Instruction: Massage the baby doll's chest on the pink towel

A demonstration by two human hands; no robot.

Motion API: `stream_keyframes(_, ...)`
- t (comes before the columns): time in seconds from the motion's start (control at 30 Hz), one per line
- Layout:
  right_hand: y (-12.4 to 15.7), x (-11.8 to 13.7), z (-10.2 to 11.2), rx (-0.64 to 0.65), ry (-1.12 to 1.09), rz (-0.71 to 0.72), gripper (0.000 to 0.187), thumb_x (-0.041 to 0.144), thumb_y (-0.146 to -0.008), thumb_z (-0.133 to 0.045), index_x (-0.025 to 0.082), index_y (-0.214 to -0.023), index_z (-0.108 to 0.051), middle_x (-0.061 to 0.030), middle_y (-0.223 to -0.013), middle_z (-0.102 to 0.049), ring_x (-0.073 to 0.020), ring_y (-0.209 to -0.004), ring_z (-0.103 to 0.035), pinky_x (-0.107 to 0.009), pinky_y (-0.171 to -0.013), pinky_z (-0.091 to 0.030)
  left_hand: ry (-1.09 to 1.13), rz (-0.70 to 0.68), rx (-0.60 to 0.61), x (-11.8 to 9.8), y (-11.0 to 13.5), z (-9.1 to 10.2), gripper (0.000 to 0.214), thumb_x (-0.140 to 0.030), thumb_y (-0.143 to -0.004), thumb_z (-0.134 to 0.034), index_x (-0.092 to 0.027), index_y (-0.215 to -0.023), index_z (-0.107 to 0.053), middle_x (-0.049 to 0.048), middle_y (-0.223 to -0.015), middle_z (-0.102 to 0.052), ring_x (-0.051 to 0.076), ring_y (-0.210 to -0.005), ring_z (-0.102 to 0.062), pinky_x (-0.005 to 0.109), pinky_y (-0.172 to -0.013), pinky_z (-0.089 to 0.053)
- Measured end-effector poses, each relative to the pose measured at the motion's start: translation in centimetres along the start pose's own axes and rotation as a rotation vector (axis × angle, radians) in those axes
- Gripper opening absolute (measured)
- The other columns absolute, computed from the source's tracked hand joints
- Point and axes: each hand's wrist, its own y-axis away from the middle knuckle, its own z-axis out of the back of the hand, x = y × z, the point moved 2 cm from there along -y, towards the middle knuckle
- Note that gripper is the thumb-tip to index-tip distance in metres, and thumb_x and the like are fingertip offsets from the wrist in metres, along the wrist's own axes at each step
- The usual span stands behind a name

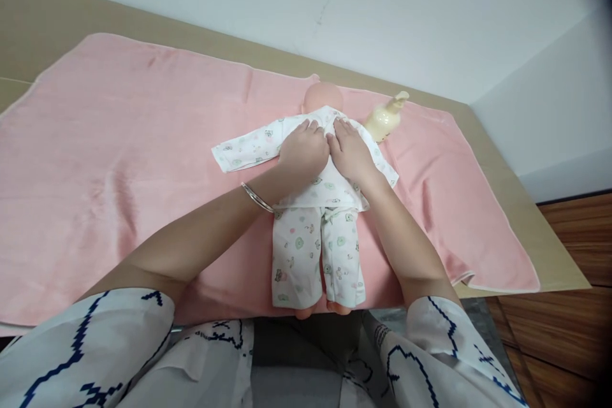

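Note:
A baby doll (324,98) lies on a pink towel (119,159), dressed in a white printed top (248,150) and matching trousers (310,255). Its feet point toward me. My left hand (303,151) rests on the doll's chest, fingers curled at the top's front edge near the collar. My right hand (349,151) lies beside it on the chest, fingertips pinching the same front edge. The two hands touch at the middle of the top. A silver bangle (257,197) circles my left wrist.
A cream-coloured bottle (385,118) lies on the towel just right of the doll's head. The towel covers a tan table (526,217) against a white wall. Wooden floor shows at the right. My patterned sleeves fill the bottom.

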Motion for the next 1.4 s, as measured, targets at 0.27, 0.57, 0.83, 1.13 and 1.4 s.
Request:
stream_keyframes(0.27,1.7,2.8,0.6,0.001,0.006,0.027,0.053,0.022,-0.097,-0.035,0.009,-0.145,-0.053,-0.0151,-0.156,-0.05,-0.0323,-0.15,-0.039,-0.053,-0.124,-0.032,0.15,0.024,-0.046,3.6,-1.3,-1.7,0.05,-0.035,-0.097,-0.037,-0.006,-0.13,-0.061,0.0215,-0.143,-0.06,0.034,-0.145,-0.044,0.051,-0.126,-0.026)
stream_keyframes(0.57,-1.8,-2.4,-0.8,-0.023,-0.115,0.0,0.058,0.041,-0.102,-0.034,0.014,-0.152,-0.043,-0.012,-0.164,-0.038,-0.0244,-0.156,-0.029,-0.051,-0.128,-0.023,0.034,0.039,-0.044,-0.5,1.1,-0.8,0.049,-0.025,-0.09,-0.04,-0.001,-0.126,-0.063,0.0268,-0.14,-0.06,0.039,-0.144,-0.045,0.058,-0.123,-0.027)
stream_keyframes(0.83,1.6,3.0,-0.2,-0.118,0.131,-0.005,0.053,0.024,-0.099,-0.033,0.001,-0.141,-0.054,-0.023,-0.149,-0.055,-0.0354,-0.143,-0.048,-0.053,-0.12,-0.037,0.006,0.12,0.004,2.8,-1.3,-0.3,0.035,-0.019,-0.088,-0.04,-0.006,-0.099,-0.071,0.0249,-0.111,-0.071,0.04,-0.119,-0.062,0.058,-0.107,-0.047)
stream_keyframes(1.13,0.0,1.0,-0.4,-0.062,0.006,-0.005,0.055,0.033,-0.1,-0.035,0.01,-0.149,-0.047,-0.016,-0.161,-0.042,-0.0296,-0.153,-0.034,-0.052,-0.126,-0.027,0.018,0.091,-0.103,3.2,-1.0,-1.5,0.042,-0.023,-0.093,-0.035,-0.003,-0.11,-0.067,0.0278,-0.129,-0.066,0.039,-0.131,-0.056,0.058,-0.116,-0.039)
stream_keyframes(1.4,-0.4,-0.1,-1.1,-0.09,-0.01,-0.027,0.058,0.037,-0.102,-0.034,0.01,-0.153,-0.042,-0.0166,-0.163,-0.038,-0.0289,-0.155,-0.03,-0.053,-0.128,-0.02,0.092,0.11,-0.137,3.3,-1.0,-1.7,0.035,-0.026,-0.095,-0.042,-0.008,-0.111,-0.067,0.023,-0.132,-0.066,0.037,-0.135,-0.054,0.056,-0.12,-0.035)
